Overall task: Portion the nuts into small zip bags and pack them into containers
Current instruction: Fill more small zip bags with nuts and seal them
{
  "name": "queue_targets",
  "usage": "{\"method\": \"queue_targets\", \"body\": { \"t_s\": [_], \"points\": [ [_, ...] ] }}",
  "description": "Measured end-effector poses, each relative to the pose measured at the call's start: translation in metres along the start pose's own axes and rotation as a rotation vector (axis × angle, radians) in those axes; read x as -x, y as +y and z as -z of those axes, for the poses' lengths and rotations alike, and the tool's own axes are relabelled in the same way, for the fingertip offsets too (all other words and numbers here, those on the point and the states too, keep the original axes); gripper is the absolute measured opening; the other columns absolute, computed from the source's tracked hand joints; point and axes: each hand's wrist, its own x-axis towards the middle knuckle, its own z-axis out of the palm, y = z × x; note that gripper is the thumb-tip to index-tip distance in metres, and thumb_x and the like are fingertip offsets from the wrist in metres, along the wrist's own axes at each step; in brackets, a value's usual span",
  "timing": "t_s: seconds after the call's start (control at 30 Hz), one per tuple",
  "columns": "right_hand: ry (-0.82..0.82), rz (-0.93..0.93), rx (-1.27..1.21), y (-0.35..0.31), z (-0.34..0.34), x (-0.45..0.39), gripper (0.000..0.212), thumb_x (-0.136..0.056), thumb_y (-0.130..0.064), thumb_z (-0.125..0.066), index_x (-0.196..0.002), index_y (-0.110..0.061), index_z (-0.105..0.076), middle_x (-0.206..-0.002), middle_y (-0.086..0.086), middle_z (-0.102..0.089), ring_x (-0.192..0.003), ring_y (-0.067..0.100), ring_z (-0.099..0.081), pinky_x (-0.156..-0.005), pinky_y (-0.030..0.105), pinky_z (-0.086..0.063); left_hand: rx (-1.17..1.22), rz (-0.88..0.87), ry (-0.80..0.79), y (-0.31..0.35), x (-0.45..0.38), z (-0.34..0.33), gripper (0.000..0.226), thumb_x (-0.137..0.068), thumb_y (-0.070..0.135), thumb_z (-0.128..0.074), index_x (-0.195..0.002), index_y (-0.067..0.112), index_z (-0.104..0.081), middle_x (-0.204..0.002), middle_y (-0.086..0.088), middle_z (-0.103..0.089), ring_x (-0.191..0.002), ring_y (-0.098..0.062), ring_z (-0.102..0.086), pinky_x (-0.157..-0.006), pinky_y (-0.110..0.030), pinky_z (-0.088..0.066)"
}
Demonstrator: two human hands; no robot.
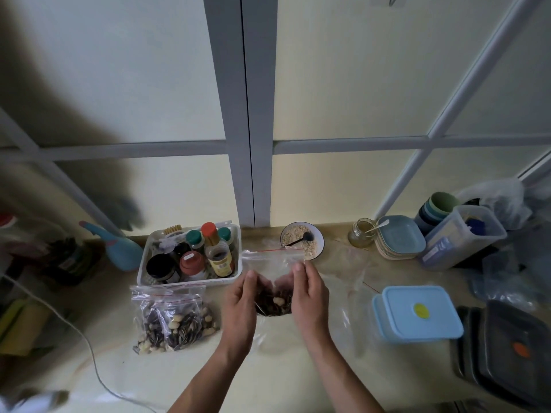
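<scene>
A small clear zip bag point(272, 265) with a red seal line stands upright between my hands, its bottom full of dark seeds and pale nuts. My left hand point(240, 305) holds its left side and my right hand point(308, 299) holds its right side, fingers curled round the bag. Two filled zip bags point(174, 318) of the same mix lie on the counter to the left. A light blue lidded container point(417, 314) sits at the right, closed. Clear empty plastic bags point(348, 281) lie spread under and beside my right hand.
A white basket point(143, 275) of jars and bottles stands behind the filled bags. A bowl point(319, 236) of crumbs with a spoon, a glass jar point(360, 234), stacked plates point(399, 238), cups and a clear tub point(465, 236) line the back. Dark trays point(507, 353) sit at the right edge.
</scene>
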Motion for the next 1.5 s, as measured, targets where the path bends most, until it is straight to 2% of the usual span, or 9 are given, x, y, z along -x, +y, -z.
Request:
{"method": "queue_targets", "body": {
  "t_s": [0.13,0.23,0.37,0.6,0.83,1.0,1.23,1.4,1.5],
  "points": [
    [0.151,-0.027,0.075,0.004,-0.012,0.008,0.028,-0.108,-0.027,-0.043,-0.089,-0.015,-0.059,-0.072,-0.004,-0.07,-0.073,-0.012,-0.061,-0.065,0.003,-0.039,0.121,0.066,0.101,-0.004,0.008,-0.015,0.046,-0.109,0.029,-0.039,-0.079,-0.001,-0.057,-0.073,-0.024,-0.062,-0.066,-0.028,-0.06,-0.063,-0.035,-0.047],
    [0.253,-0.033,0.113,0.002,-0.015,0.011,0.03,-0.108,-0.026,-0.043,-0.091,-0.009,-0.062,-0.085,0.003,-0.072,-0.069,0.003,-0.06,-0.063,0.002,-0.037,0.181,0.159,0.197,-0.004,0.015,-0.027,0.046,-0.109,0.028,-0.04,-0.08,-0.004,-0.056,-0.062,-0.021,-0.059,-0.055,-0.024,-0.057,-0.054,-0.031,-0.044],
    [0.266,-0.041,0.153,0.003,-0.014,0.015,0.031,-0.108,-0.024,-0.043,-0.089,-0.008,-0.062,-0.089,0.006,-0.074,-0.08,0.022,-0.067,-0.061,0.01,-0.034,0.174,0.263,0.294,-0.003,0.018,-0.034,0.036,-0.103,0.02,-0.044,-0.075,-0.002,-0.053,-0.057,-0.021,-0.059,-0.047,-0.025,-0.054,-0.046,-0.031,-0.044],
    [0.139,-0.402,0.096,0.005,-0.003,0.004,0.031,-0.099,-0.017,-0.037,-0.081,-0.016,-0.062,-0.081,0.008,-0.073,-0.084,0.028,-0.068,-0.073,0.036,-0.05,-0.126,0.094,0.265,-0.009,0.029,-0.04,0.041,-0.101,0.026,-0.049,-0.064,0.008,-0.047,-0.058,-0.023,-0.052,-0.05,-0.019,-0.046,-0.045,-0.047,-0.045],
    [0.321,-0.215,0.205,0.005,0.002,0.004,0.034,-0.108,-0.02,-0.037,-0.088,-0.008,-0.062,-0.087,0.001,-0.069,-0.093,0.031,-0.066,-0.073,0.03,-0.036,-0.015,0.187,0.223,-0.003,0.043,-0.052,0.039,-0.105,0.026,-0.046,-0.073,0.006,-0.058,-0.06,-0.014,-0.064,-0.05,-0.021,-0.055,-0.046,-0.038,-0.048],
    [0.333,-0.038,0.356,0.016,0.002,0.0,0.026,-0.106,-0.017,-0.044,-0.088,-0.004,-0.058,-0.081,0.016,-0.073,-0.078,0.041,-0.069,-0.062,0.037,-0.042,-0.288,0.098,0.162,-0.001,0.031,-0.048,0.044,-0.099,0.043,-0.056,-0.069,0.011,-0.058,-0.061,-0.002,-0.064,-0.055,-0.009,-0.058,-0.058,-0.028,-0.047],
    [0.247,-0.047,0.295,0.018,0.001,-0.002,0.028,-0.108,-0.026,-0.039,-0.093,-0.011,-0.057,-0.093,0.01,-0.075,-0.086,0.033,-0.068,-0.062,0.031,-0.036,-0.113,0.102,0.228,-0.002,0.023,-0.047,0.039,-0.107,0.034,-0.045,-0.08,0.015,-0.067,-0.075,-0.003,-0.074,-0.071,-0.02,-0.072,-0.07,-0.043,-0.058],
    [0.168,-0.031,0.245,0.019,0.002,-0.006,0.027,-0.106,-0.019,-0.044,-0.08,-0.016,-0.049,-0.065,-0.003,-0.065,-0.063,0.02,-0.058,-0.059,0.03,-0.03,0.022,0.195,0.162,0.011,0.018,-0.042,0.042,-0.107,0.031,-0.044,-0.087,0.001,-0.065,-0.074,-0.016,-0.073,-0.063,-0.029,-0.069,-0.047,-0.029,-0.052],
    [0.159,0.0,0.213,0.022,0.005,-0.007,0.026,-0.106,-0.018,-0.045,-0.081,-0.018,-0.051,-0.072,-0.006,-0.065,-0.066,0.015,-0.057,-0.061,0.026,-0.033,0.084,0.195,0.078,0.01,0.017,-0.032,0.045,-0.108,0.032,-0.042,-0.091,-0.003,-0.064,-0.08,-0.022,-0.072,-0.066,-0.035,-0.068,-0.052,-0.034,-0.054]
  ]
}}
